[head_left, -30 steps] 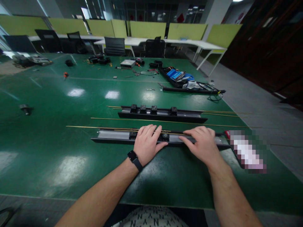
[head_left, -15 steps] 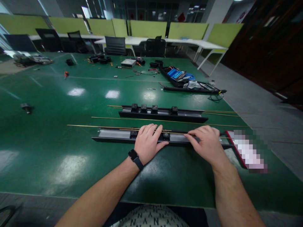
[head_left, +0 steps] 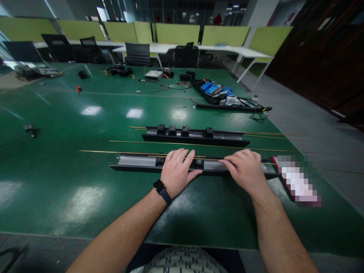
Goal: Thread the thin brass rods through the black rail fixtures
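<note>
A long black channel with a pale inner floor (head_left: 136, 160) lies crosswise before me on the green table (head_left: 108, 212). My left hand (head_left: 176, 168) rests over its middle, fingers stretched out and thumb apart, partly covering small black blocks (head_left: 199, 163) in the channel. Thumb and fingers of my right hand (head_left: 246, 168) pinch a thin brass-coloured rod (head_left: 213, 159) above the channel's right half. That rod runs left toward the blocks and under my left fingers, where its end cannot be made out. Another thin rod (head_left: 96, 151) extends out past the channel's left end.
Beyond lies a second black channel (head_left: 196, 141) with several black blocks and rods, and a loose rod (head_left: 136, 142) between the channels. A red-edged, blurred flat object (head_left: 295, 182) is at right. Farther back are a black tray of blue items (head_left: 212, 89) and a metal box (head_left: 154, 76).
My right hand has shifted slightly left with the rod, and a rod end left of my left hand has moved slightly right. My left hand stays in place on the channel.
</note>
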{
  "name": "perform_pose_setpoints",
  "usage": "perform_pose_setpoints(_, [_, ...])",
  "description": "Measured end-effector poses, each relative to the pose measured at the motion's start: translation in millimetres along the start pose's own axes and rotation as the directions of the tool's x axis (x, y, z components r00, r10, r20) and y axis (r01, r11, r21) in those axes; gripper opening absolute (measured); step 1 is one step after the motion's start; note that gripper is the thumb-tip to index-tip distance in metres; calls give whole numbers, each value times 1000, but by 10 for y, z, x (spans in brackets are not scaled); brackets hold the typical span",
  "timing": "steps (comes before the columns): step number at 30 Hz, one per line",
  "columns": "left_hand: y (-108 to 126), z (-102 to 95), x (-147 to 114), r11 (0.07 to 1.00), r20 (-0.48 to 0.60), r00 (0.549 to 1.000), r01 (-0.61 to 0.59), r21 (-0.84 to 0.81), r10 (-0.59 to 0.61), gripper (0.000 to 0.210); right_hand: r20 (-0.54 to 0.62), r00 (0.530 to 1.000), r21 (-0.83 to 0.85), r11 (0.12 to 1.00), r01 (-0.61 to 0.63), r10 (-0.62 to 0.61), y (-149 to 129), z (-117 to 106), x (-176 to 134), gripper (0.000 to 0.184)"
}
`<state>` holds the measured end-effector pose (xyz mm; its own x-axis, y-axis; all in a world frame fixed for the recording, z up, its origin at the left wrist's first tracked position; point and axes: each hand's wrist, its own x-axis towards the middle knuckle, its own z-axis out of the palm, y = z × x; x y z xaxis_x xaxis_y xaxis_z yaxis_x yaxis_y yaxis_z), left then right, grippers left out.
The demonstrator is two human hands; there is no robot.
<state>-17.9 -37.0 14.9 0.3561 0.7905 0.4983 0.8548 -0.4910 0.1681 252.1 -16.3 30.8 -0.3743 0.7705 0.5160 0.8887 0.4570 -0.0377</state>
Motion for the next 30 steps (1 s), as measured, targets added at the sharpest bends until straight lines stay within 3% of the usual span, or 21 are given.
perform_pose_setpoints(5, [1, -1, 7, 1000, 7, 1000, 4, 1, -4, 61, -2, 1000, 17, 999, -28, 28, 69, -44, -45, 35])
perform_pose_setpoints(15, [2, -6, 11, 1000, 4, 1000, -1, 0, 1, 62, 12, 1000, 41, 999, 3, -3, -120, 49, 35, 34])
perform_pose_setpoints(24, [-5, -6, 0, 1000, 8, 1000, 9, -2, -9, 61, -2, 999, -15, 999, -51, 51, 166, -35, -65, 40])
perform_pose_setpoints(30, [2, 0, 3, 1000, 10, 1000, 12, -1, -12, 62, -1, 999, 24, 998, -52, 52, 61, -24, -57, 36])
